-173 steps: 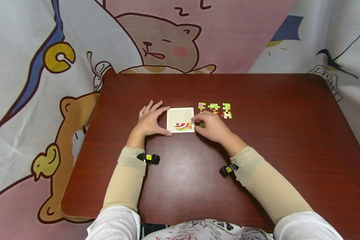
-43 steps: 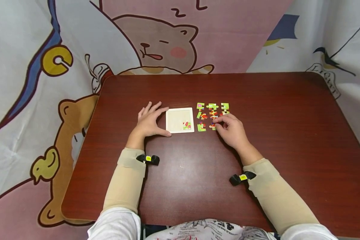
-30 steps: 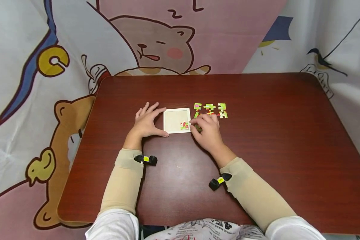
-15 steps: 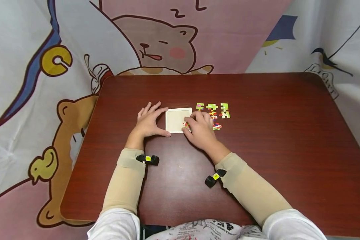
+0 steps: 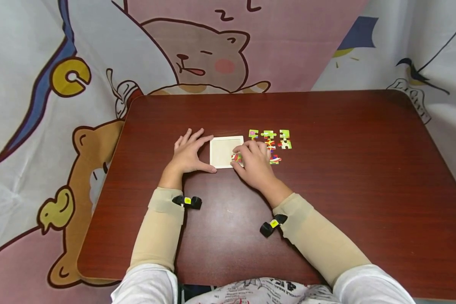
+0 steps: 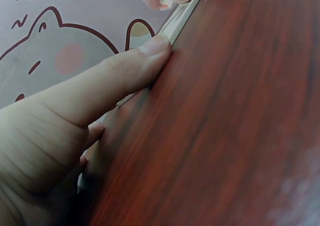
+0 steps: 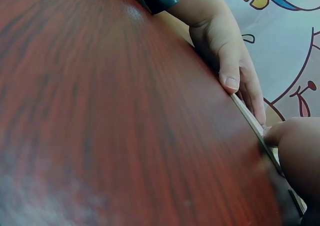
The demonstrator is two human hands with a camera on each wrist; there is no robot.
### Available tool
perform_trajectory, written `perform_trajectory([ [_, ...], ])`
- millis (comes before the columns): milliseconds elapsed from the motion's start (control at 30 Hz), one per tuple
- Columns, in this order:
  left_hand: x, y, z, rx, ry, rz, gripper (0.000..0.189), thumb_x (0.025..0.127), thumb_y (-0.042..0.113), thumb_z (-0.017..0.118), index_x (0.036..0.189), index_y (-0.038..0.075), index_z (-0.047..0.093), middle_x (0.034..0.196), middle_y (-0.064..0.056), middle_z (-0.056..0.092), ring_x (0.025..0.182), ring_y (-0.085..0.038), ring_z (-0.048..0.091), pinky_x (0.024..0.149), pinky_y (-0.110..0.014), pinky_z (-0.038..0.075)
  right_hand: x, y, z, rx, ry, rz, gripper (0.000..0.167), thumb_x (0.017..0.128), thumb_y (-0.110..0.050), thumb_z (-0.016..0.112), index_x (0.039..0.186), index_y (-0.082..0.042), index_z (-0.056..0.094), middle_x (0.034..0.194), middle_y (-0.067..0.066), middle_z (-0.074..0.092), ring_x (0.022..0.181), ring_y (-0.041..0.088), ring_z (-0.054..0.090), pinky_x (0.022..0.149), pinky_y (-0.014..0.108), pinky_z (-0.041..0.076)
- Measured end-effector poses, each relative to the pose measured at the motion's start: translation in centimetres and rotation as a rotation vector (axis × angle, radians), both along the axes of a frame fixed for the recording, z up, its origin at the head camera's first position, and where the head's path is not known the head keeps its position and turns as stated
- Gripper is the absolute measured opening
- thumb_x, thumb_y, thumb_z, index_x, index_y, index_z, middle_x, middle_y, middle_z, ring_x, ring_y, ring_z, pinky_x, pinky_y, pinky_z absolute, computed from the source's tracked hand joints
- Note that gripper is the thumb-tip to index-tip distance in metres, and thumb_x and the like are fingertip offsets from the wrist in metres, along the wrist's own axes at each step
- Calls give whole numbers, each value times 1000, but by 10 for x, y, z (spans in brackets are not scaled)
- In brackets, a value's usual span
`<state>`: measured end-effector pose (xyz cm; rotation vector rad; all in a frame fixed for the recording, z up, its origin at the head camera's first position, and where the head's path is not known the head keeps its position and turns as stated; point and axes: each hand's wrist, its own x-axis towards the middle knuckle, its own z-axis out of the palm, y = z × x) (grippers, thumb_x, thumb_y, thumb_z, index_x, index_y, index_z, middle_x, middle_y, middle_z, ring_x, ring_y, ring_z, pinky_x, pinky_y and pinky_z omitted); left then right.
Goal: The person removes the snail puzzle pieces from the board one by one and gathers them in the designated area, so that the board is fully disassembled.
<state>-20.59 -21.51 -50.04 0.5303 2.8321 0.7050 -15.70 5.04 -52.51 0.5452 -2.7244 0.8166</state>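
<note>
A square, pale puzzle frame [image 5: 220, 145] lies on the table, a colourful red-and-green jigsaw piece [image 5: 237, 158] in its lower right corner. My right hand [image 5: 254, 164] reaches over the frame's right side, thumb and forefinger bent at either side of that piece, pinching it. Spread along the frame's left side, my left hand [image 5: 188, 156] steadies it, with the thumb [image 6: 150, 51] at the near corner and the forefinger at the far one. In the right wrist view the left thumb [image 7: 230, 76] presses at the frame's edge. The right palm hides part of the loose pieces.
Several loose jigsaw pieces [image 5: 268, 134] lie in rows to the right of the frame, green, red and blue. The reddish-brown table [image 5: 346, 169] extends around them, with a printed cartoon curtain [image 5: 281, 46] behind its far edge.
My right hand has moved left from the loose pieces to the frame and now pinches the piece in its corner. The left hand keeps its place. Little differs from half a second ago.
</note>
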Motion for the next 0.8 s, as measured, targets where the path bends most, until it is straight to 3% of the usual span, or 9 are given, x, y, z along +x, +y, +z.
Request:
perform_trajectory([
  [300,1,0,0,0,-2,0,120,61,64,99,164,33,45,177,-2,21,164,-35,0,125,-61,1,5,2,2,-75,118,56,23,94,-19,78,117,-20,77,104,0,73,117,35,51,94,58,35],
  [567,0,1,-1,-6,2,1,121,60,65,99,164,32,46,177,-3,22,164,-35,1,125,-62,3,7,9,3,-216,228,77,18,94,-12,79,112,-14,82,105,3,80,104,33,57,87,60,34],
  [800,0,0,-1,-2,-3,1,122,60,63,99,164,33,45,177,-2,21,164,-35,0,125,-62,2,10,34,2,-301,284,46,20,91,-9,80,111,-9,83,100,6,80,100,37,58,86,62,32],
])
